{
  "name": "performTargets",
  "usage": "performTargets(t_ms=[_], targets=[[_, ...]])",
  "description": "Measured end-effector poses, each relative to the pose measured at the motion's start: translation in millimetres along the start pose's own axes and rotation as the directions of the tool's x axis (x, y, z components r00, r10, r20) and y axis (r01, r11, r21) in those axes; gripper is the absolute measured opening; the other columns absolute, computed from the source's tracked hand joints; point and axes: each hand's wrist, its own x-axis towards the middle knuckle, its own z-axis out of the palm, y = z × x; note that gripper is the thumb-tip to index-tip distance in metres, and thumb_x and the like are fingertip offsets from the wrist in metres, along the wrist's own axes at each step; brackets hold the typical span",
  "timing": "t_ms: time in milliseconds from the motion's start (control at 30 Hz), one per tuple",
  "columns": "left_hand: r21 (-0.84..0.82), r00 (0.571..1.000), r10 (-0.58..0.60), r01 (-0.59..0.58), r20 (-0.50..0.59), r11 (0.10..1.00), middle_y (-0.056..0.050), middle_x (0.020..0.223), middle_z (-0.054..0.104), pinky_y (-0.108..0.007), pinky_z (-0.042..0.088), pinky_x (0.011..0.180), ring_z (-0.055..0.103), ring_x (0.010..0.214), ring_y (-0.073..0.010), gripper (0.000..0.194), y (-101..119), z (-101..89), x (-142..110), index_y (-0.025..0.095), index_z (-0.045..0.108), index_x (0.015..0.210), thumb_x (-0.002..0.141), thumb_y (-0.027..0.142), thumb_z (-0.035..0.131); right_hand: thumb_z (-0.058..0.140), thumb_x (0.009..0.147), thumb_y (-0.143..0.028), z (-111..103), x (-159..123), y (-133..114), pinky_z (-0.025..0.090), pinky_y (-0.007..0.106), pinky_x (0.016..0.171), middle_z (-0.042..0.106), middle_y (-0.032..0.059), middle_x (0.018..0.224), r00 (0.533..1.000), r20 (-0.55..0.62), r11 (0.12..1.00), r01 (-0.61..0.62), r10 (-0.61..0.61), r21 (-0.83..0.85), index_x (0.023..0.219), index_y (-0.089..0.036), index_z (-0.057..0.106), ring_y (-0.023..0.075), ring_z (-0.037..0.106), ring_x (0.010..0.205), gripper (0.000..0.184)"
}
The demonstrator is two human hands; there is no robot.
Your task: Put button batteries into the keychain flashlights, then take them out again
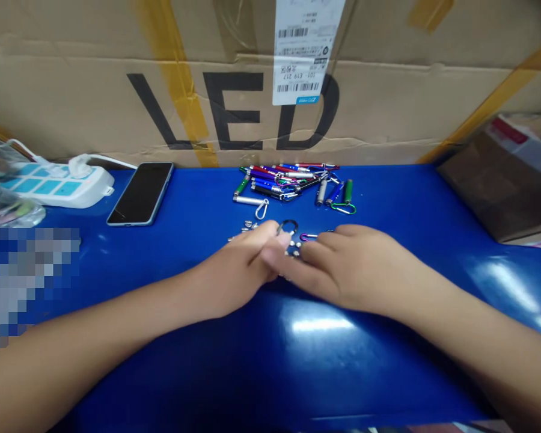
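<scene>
My left hand (252, 258) is closed around something, and a black carabiner clip (290, 225) sticks out past its fingertips. What the clip is attached to is hidden in the fingers. From the right, my right hand (356, 264) meets it, thumb stretched against the left fingertips and the other fingers bent down toward the table; anything in them is hidden. Small silver metal pieces (296, 245) lie around and under the hands, with more silver pieces (247, 225) left of them. A purple carabiner clip (307, 237) shows just beyond my right fingers.
Behind the hands is a pile of coloured keychain penlights (279, 180), with a silver one (247, 200) nearer. A phone (140, 195) and a white power strip (58, 183) lie left on the blue table (324, 373). Cardboard boxes stand behind (388, 108) and right (500, 174).
</scene>
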Motion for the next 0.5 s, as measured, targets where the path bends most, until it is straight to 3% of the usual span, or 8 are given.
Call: performTargets(t_ms=[100,200,233,267,333,400,467,500], targets=[[0.120,1.000,0.018,-0.016,-0.016,0.993,0.003,0.065,0.050,-0.024,0.034,0.051,0.046,0.057,-0.0120,0.030,12.1,-4.6,8.6,0.020,0.043,0.079,0.098,0.040,0.031,0.040,0.092,-0.013,-14.4,-6.3,-4.7,0.026,0.031,0.050,0.063,-0.0013,0.064,0.999,-0.021,0.990,0.045,-0.043,0.136,0.117,-0.025,0.057,0.0153,0.052,0.052,0.033],[0.348,0.975,0.115,-0.177,0.192,0.920,-0.001,0.076,0.058,-0.025,0.034,0.056,0.053,0.068,-0.0149,0.027,21.6,-2.9,30.0,0.017,0.056,0.082,0.096,0.035,0.041,0.044,0.094,-0.026,-30.6,-22.4,-1.4,0.031,0.031,0.052,0.062,-0.0002,0.061,0.988,0.023,0.940,-0.150,0.151,0.308,0.080,-0.022,0.061,0.0149,0.055,0.054,0.022],[0.388,0.960,0.158,-0.239,0.231,0.890,-0.002,0.081,0.059,-0.025,0.036,0.060,0.055,0.074,-0.0162,0.028,22.8,0.3,39.5,0.016,0.059,0.081,0.096,0.034,0.043,0.047,0.093,-0.033,-35.3,-29.2,2.6,0.033,0.030,0.052,0.061,0.0002,0.061,0.968,-0.013,0.916,-0.234,0.252,0.325,0.077,-0.022,0.059,0.0153,0.055,0.055,0.023],[0.413,0.946,0.195,-0.291,0.259,0.863,-0.003,0.084,0.059,-0.026,0.037,0.062,0.057,0.079,-0.0172,0.027,23.1,4.9,49.5,0.016,0.062,0.084,0.095,0.033,0.046,0.048,0.093,-0.038,-39.1,-36.0,7.7,0.034,0.030,0.053,0.062,0.0012,0.065,0.927,-0.079,0.883,-0.321,0.368,0.343,0.082,-0.022,0.058,0.0163,0.056,0.058,0.021],[0.458,0.931,0.224,-0.339,0.286,0.822,-0.005,0.085,0.061,-0.026,0.038,0.062,0.058,0.078,-0.0174,0.027,22.1,16.8,68.8,0.015,0.067,0.087,0.093,0.036,0.050,0.049,0.092,-0.039,-42.8,-47.5,19.9,0.038,0.030,0.058,0.063,0.0041,0.082,0.783,-0.217,0.777,-0.459,0.583,0.432,0.094,-0.023,0.054,0.0171,0.057,0.068,0.017],[0.511,0.918,0.252,-0.382,0.307,0.770,-0.006,0.082,0.062,-0.027,0.038,0.061,0.059,0.077,-0.0186,0.031,21.1,28.9,84.2,0.014,0.068,0.084,0.092,0.039,0.051,0.046,0.093,-0.035,-40.5,-54.2,32.2,0.040,0.032,0.063,0.058,0.0035,0.085,0.639,-0.213,0.633,-0.551,0.739,0.544,0.100,-0.022,0.049,0.0156,0.055,0.070,0.015],[0.554,0.915,0.261,-0.396,0.307,0.732,-0.007,0.081,0.063,-0.027,0.038,0.060,0.060,0.076,-0.0202,0.035,21.6,37.0,93.2,0.013,0.068,0.081,0.092,0.042,0.051,0.049,0.091,-0.031,-33.3,-55.6,42.4,0.039,0.032,0.064,0.057,0.0023,0.082,0.620,-0.105,0.556,-0.601,0.778,0.575,0.099,-0.020,0.048,0.0150,0.053,0.070,0.013],[0.574,0.919,0.257,-0.389,0.300,0.721,-0.008,0.080,0.064,-0.027,0.038,0.059,0.061,0.076,-0.0209,0.037,22.5,38.5,95.1,0.014,0.068,0.080,0.091,0.044,0.051,0.051,0.089,-0.031,-28.6,-54.9,46.4,0.040,0.031,0.063,0.057,0.0019,0.080,0.650,-0.054,0.549,-0.592,0.758,0.590,0.095,-0.019,0.049,0.0152,0.053,0.070,0.013]])
